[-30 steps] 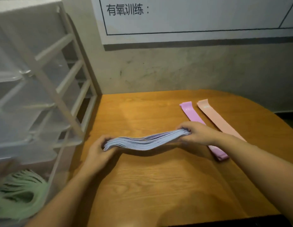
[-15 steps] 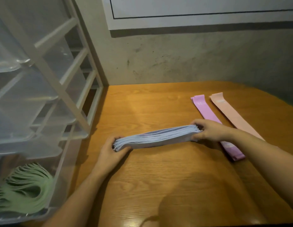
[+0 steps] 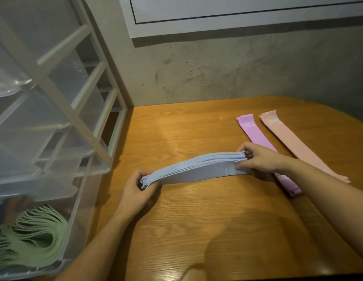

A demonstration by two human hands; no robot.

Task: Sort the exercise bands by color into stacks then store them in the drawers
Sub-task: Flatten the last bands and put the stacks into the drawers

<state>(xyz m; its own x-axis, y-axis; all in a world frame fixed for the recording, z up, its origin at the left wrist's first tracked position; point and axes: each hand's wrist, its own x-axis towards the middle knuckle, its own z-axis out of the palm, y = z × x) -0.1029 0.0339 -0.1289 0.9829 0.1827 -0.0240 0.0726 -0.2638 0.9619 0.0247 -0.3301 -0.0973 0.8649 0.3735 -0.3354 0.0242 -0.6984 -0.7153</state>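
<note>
Now tilted onto its edge, blue band stack is gripped endwise by left hand and right hand

Dim warm light, glare patch on the table, soft shadows, wide-angle bending, blurred left edge

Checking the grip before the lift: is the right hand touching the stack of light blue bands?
Touching. The head view shows the right hand pinching the light blue band stack at its right end.
</note>
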